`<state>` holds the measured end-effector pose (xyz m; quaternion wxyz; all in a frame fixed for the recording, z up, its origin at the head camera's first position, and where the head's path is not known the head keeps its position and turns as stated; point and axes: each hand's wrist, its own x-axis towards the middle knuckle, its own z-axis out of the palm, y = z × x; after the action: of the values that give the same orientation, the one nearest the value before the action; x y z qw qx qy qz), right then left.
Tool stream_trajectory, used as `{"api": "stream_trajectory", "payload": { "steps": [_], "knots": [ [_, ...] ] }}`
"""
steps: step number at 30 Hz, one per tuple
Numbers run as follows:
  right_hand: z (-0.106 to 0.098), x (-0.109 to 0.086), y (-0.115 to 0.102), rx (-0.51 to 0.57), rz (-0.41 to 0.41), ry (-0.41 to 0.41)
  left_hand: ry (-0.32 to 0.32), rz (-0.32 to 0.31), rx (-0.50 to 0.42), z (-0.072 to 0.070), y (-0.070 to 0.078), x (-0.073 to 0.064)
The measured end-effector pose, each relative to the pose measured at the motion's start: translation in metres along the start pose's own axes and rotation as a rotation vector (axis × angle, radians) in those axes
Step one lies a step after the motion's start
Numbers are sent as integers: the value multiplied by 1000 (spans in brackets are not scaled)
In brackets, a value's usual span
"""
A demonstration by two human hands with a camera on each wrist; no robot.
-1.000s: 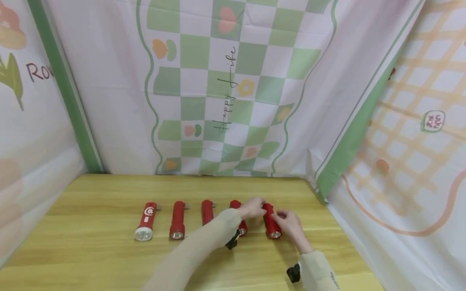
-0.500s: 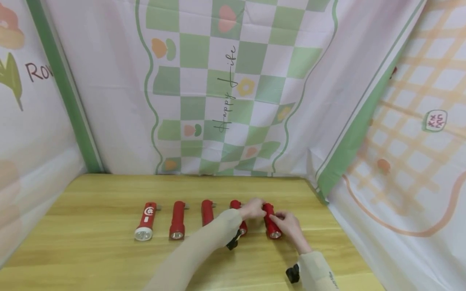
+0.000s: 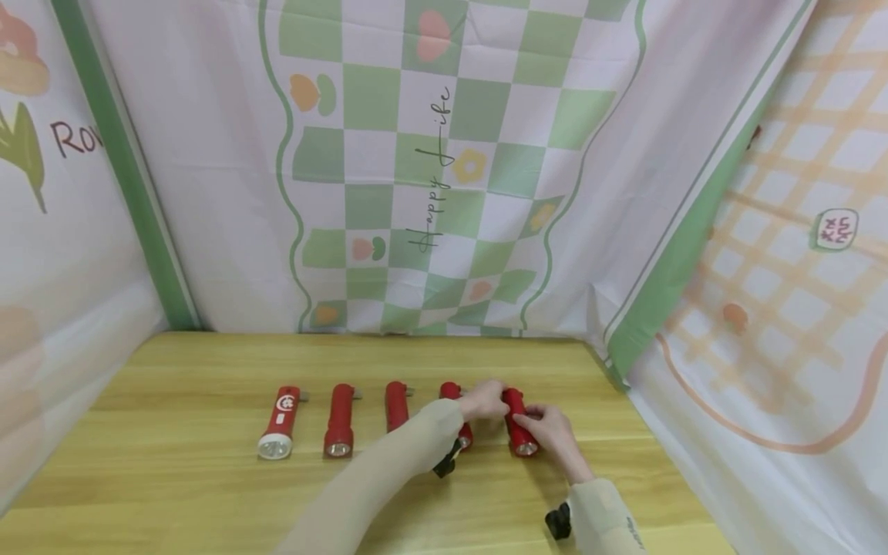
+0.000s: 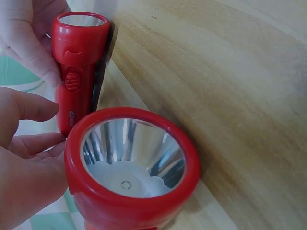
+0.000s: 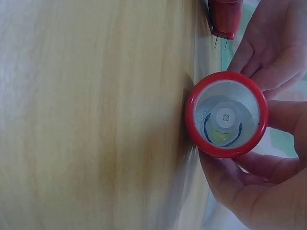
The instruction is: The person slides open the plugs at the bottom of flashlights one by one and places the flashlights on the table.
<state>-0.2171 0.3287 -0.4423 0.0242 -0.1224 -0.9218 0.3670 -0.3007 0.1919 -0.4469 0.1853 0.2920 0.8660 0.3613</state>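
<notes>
A red flashlight (image 3: 522,433) lies on the table at the right end of a row, lens toward me. My right hand (image 3: 550,428) holds it from the right, thumb on top near the slide switch and fingers along its side in the right wrist view. At its tail, my left hand (image 3: 488,400) pinches from the left with thumb and fingertips; the exact contact is partly hidden. Just left lies another red flashlight (image 4: 132,215), partly covered by my left forearm in the head view. Its two metal prongs show on the red tail (image 5: 225,17) in the right wrist view.
Further left are two red flashlights, one bare red (image 3: 338,422) and one partly behind my sleeve (image 3: 396,405), then a red one with a white head (image 3: 280,424). Metal prongs stick out at their tails. Printed cloth (image 3: 444,193) hangs behind the wooden table (image 3: 208,493).
Over the last second my right thumb has shifted slightly left onto the flashlight. The left hand and the other flashlights stay in place.
</notes>
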Motion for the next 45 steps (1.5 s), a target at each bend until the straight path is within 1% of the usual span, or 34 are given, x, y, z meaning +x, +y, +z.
{"api": "stream_trajectory", "payload": {
  "steps": [5, 12, 19, 25, 27, 30, 33, 37, 41, 43, 45],
  "knots": [
    [2, 1, 0, 15, 6, -4, 4, 1, -17, -1, -1, -2],
    [3, -1, -2, 62, 12, 6, 27, 15, -7, -1, -1, -4],
    [1, -2, -3, 107, -11, -2, 47, -5, -55, -5, 2, -10],
    [-2, -3, -11, 155, 5, -8, 86, 50, -90, -13, 8, -15],
    [-3, -3, -15, 151, 5, -13, 96, 68, -93, -17, 9, -17],
    [-4, -3, -20, 139, 4, -17, 120, 94, -71, -24, 11, -21],
    [-5, -4, -24, 129, -7, -22, 146, 121, -18, -29, 11, -24],
    [-5, -4, -27, 113, -36, -11, 166, 148, -4, -32, 8, -27],
    [-5, -6, -32, 115, -57, 10, 181, 157, -30, -34, 6, -32],
    [-5, -9, -36, 127, -62, 8, 182, 149, -48, -35, 4, -35],
    [-4, -10, -38, 143, -68, 1, 178, 139, -85, -36, 3, -39]
  ]
}}
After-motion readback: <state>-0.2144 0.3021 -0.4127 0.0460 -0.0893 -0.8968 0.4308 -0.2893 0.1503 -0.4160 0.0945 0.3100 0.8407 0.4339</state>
